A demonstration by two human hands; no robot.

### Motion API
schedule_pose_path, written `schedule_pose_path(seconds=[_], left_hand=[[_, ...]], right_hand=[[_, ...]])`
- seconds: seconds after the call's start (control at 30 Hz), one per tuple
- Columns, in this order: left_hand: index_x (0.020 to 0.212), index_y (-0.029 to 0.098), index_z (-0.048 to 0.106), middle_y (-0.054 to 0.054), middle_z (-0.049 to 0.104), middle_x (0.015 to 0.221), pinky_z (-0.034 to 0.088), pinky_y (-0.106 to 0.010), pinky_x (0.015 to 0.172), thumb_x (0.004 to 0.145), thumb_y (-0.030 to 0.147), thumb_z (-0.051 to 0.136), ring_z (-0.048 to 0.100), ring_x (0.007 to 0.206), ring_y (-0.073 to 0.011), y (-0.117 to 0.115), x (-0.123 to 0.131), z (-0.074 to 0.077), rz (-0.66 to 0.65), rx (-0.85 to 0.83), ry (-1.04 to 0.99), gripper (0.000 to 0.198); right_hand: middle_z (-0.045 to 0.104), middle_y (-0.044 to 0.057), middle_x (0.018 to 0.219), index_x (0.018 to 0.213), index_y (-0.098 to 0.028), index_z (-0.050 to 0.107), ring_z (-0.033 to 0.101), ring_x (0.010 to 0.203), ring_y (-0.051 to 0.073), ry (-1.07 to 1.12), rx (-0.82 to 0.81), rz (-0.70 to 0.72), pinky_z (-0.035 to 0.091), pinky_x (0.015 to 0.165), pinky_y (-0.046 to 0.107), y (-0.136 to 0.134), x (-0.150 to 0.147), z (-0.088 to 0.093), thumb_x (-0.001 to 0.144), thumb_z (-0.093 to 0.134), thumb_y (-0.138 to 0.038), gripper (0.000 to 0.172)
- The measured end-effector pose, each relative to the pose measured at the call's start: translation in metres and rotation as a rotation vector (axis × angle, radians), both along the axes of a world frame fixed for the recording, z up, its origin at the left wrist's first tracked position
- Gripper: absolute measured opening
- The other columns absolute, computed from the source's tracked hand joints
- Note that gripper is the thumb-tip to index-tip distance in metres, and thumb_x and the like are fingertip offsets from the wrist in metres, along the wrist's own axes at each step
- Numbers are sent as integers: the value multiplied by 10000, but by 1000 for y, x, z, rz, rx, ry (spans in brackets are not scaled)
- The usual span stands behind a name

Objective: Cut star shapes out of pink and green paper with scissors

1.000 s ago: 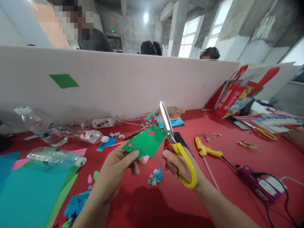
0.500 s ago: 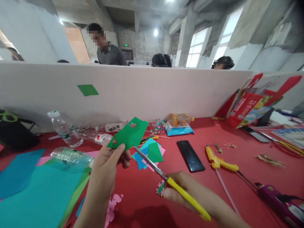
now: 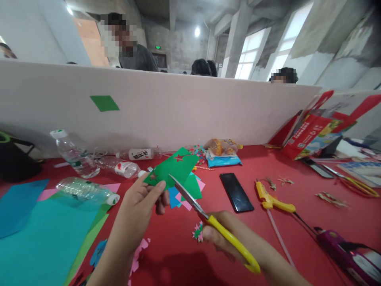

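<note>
A sheet of green paper (image 3: 169, 169) with star-shaped holes is pinched between the thumb and fingers of my left hand (image 3: 149, 198). My right hand (image 3: 222, 234) is wrapped round the yellow handle of a pair of scissors (image 3: 190, 198). The blades point up and left, their tips over the lower part of the green paper; whether they touch it I cannot tell. Under the scissors lies a small pile of green and pink paper stars (image 3: 198, 232). Behind the paper, blue, pink and green paper pieces (image 3: 192, 186) overlap on the red table.
Plastic bottles (image 3: 74, 155) and large coloured sheets (image 3: 44, 234) lie left. A black phone (image 3: 236, 192), yellow glue gun (image 3: 268, 194) and purple device (image 3: 348, 254) lie right. A snack packet (image 3: 223, 159) sits by the white partition (image 3: 178, 111). A red bag (image 3: 312, 131) stands far right.
My left hand and the green paper have shifted slightly right. The scissor tips now overlap the paper rather than sitting at its lower edge. The whole view has tilted a little.
</note>
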State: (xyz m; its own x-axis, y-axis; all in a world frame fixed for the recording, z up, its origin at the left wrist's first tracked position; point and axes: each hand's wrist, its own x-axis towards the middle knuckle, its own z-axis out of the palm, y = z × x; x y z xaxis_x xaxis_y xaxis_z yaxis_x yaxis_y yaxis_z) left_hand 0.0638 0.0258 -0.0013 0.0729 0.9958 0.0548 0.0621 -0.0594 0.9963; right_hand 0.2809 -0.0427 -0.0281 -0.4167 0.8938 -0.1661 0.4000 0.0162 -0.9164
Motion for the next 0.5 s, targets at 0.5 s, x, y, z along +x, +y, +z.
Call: schedule_pose_path(seconds=[0.5], left_hand=[[540, 182, 557, 24, 596, 475, 373, -204, 438, 808, 363, 630, 479, 406, -72, -3, -3, 8, -18, -47, 33, 332]], right_hand=[[434, -50, 579, 692, -207, 413, 356, 460, 72, -87, 29, 11, 229, 415, 219, 0, 5, 3, 904, 378, -763, 595]])
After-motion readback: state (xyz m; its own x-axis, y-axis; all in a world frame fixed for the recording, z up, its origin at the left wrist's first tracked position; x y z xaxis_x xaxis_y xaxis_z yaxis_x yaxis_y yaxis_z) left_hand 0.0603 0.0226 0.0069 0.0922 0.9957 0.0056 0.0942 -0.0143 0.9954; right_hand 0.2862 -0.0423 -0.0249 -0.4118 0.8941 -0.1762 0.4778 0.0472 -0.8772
